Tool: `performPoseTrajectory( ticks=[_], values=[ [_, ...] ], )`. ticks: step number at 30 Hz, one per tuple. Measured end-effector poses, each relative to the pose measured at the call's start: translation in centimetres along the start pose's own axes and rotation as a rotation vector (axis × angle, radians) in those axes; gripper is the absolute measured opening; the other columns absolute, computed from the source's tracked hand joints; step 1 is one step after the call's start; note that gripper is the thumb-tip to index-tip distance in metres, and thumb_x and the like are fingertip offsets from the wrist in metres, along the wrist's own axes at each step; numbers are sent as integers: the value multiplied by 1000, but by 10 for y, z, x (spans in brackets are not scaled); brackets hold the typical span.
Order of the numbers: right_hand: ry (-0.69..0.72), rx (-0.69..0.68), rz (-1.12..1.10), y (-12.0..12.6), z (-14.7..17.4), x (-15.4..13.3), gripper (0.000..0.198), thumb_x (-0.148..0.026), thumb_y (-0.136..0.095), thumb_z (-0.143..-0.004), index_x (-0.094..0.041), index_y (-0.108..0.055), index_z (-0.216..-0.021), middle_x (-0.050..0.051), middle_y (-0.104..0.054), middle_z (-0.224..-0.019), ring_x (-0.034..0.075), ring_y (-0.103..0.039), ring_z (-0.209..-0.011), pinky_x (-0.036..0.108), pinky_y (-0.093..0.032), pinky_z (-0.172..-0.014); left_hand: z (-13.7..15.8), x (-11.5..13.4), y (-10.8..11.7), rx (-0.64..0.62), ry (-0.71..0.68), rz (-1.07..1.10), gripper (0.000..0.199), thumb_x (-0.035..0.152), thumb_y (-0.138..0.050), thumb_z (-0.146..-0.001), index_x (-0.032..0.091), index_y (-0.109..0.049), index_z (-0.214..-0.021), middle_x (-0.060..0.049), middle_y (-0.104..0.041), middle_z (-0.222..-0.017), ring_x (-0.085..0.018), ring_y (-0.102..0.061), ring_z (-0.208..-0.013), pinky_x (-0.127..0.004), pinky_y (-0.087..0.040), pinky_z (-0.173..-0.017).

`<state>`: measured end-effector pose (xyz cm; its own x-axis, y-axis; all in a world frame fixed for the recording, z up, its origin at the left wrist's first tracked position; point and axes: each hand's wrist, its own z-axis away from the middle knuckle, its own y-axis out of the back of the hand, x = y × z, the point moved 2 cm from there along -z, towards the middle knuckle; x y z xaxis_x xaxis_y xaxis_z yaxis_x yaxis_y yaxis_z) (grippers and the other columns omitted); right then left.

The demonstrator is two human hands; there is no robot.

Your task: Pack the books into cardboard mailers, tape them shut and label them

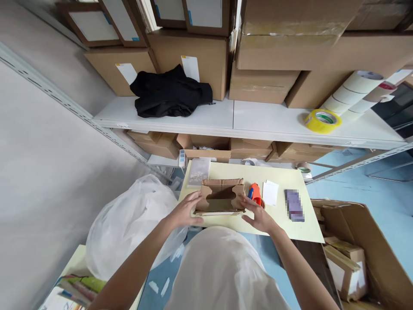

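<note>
A small brown cardboard box [221, 206] stands on the pale yellow table [232, 220], its top open and its flaps up. At its left end, my left hand [187, 209] grips the wall with the fingers above and the thumb lower down. My right hand [259, 215] holds the opposite end, fingertips on the side flap. Just beyond that hand is an orange tape dispenser [256, 193], partly hidden, with something blue at its left. White paper slips [270, 192] lie to its right. The inside of the box is shadowed.
A shelf [222, 116] above the table carries cartons, black clothing [172, 92] and yellow tape [322, 120]. A large white plastic bag [125, 228] bulges at the left. A blurred purple object [294, 205] lies rightward. Beside the table, a big carton [371, 241] holds smaller boxes.
</note>
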<state>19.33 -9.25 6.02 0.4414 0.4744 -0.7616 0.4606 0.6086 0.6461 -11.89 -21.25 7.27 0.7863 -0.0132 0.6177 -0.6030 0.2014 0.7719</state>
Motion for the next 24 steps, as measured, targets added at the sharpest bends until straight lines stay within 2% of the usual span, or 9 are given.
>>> performPoseTrajectory(
  ticks=[2, 4, 6, 9, 12, 15, 19, 21, 24],
  values=[
    [-43, 66, -35, -2, -6, -3, 24, -29, -49, -87, -21, -69, -99, 11, -51, -138, 28, -52, -125, 42, -47, -98, -8, 1, -2, 129, 59, 52, 45, 43, -59, -82, 19, -58, -120, -13, -48, -135, -27, -47, -126, -42, -40, -105],
    [-108, 153, -62, -5, -12, -4, 22, -29, -48, -88, -21, -68, -88, 11, -55, -133, 26, -60, -113, 42, -51, -93, -16, 1, -7, 259, 115, 115, 30, 32, -61, -81, 19, -61, -107, -11, -56, -121, -24, -55, -115, -40, -44, -100],
    [-172, 237, -84, -7, -19, 0, 24, -26, -52, -84, -21, -63, -104, 12, -49, -137, 24, -65, -102, 42, -54, -88, -20, -1, -13, 354, 188, 194, 35, 29, -68, -72, 18, -58, -104, -9, -59, -110, -23, -60, -105, -40, -48, -93],
    [-197, 274, -82, -4, -32, 7, 77, -20, -64, -71, -25, -33, -141, 15, -31, -150, 28, -56, -118, 48, -47, -97, -21, -9, -24, 441, 334, 339, 58, 32, -73, -65, 18, -50, -115, -9, -58, -109, -21, -62, -92, -38, -52, -80],
    [-179, 188, -115, 0, -49, 13, 107, -19, -71, -65, -26, -6, -150, 15, -20, -154, 31, -31, -138, 51, -33, -109, -19, -13, -31, 477, 430, 438, 72, 36, -73, -63, 18, -42, -125, -11, -55, -114, -17, -62, -83, -35, -52, -74],
    [-171, 112, -234, -2, -60, 13, 111, -25, -69, -69, -28, 6, -150, 15, -27, -151, 29, -36, -136, 50, -37, -105, -18, -11, -34, 458, 475, 465, 77, 40, -73, -64, 17, -39, -129, -8, -58, -106, -15, -61, -75, -35, -51, -75],
    [-103, 119, -163, -13, -59, 2, 82, -25, -62, -76, -27, -20, -146, 13, -43, -138, 25, -47, -127, 47, -39, -104, -19, -9, -37, 451, 476, 433, 82, 42, -73, -64, 16, -37, -134, -8, -60, -101, -17, -62, -76, -36, -50, -77],
    [-79, 147, -75, -19, -54, -3, 58, -25, -57, -81, -25, -39, -136, 12, -41, -139, 25, -45, -129, 45, -37, -107, -19, -9, -38, 438, 456, 428, 81, 41, -70, -68, 17, -34, -138, -9, -60, -105, -18, -62, -81, -36, -50, -79],
    [-106, 165, 8, -23, -43, -5, 40, -30, -53, -85, -23, -50, -125, 14, -38, -142, 25, -44, -130, 44, -40, -105, -19, -10, -38, 386, 423, 416, 83, 39, -66, -73, 20, -28, -144, -11, -57, -114, -19, -61, -92, -35, -48, -85]
  ],
)
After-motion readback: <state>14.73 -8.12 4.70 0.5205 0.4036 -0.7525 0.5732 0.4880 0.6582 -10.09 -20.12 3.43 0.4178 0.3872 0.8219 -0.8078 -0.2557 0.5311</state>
